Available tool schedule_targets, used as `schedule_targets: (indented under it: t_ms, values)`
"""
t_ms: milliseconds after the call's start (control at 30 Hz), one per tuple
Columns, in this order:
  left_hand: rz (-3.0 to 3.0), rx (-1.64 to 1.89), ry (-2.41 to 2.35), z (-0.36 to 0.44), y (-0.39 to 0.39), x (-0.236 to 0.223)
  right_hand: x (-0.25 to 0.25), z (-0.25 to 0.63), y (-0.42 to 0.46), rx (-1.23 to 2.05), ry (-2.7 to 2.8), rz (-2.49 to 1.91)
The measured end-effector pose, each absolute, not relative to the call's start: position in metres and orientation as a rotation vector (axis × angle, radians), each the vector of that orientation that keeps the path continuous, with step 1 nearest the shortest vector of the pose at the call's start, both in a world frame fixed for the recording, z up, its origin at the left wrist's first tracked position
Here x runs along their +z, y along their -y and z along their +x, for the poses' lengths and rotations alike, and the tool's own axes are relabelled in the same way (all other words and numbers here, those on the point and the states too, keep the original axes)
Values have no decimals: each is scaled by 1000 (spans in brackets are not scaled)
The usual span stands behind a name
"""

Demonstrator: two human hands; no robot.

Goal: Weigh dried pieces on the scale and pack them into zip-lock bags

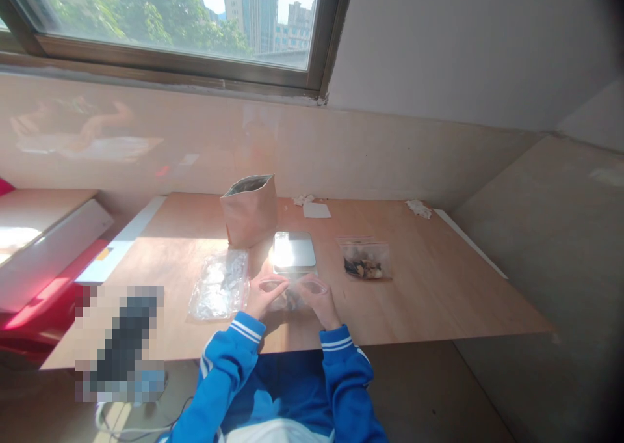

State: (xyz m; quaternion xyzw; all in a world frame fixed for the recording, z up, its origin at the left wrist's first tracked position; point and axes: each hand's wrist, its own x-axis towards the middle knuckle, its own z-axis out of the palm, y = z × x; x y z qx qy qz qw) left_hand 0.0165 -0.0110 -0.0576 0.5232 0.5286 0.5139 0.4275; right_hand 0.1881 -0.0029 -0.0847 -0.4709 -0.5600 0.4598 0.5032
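Note:
My left hand [264, 291] and my right hand [319, 295] are close together near the table's front edge. Thumbs and fingers of both pinch the top of a small clear plastic bag [288, 301], partly hidden by the hands, with something dark and pale inside it. Just beyond them is a flat square scale [294, 250] with a shiny metal top. Left of my left hand lies a pack of clear plastic bags [220, 285]. To the right rests a filled zip bag [366, 261] with dark and tan pieces in it.
An open brown paper bag [249, 212] stands upright behind the scale, to the left. At the back of the wooden table [439, 287] are a white card [316, 210] and crumpled white scraps [419, 209]. A pixelated dark object [129, 339] is at the left front.

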Motion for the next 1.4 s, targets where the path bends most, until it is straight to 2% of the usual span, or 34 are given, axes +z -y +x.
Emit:
schedule_targets:
  t_ms: [867, 1200, 1400]
  values:
    - [1452, 1359, -1323, 24, 16, -58, -60, 170, 13, 1021, 1243, -1124]
    - [1240, 1414, -1344, 29, 18, -41, -66, 166, 15, 910, 1113, -1177]
    - [1065, 1448, -1328, 34, 18, -46, -64, 170, 17, 970, 1162, -1173]
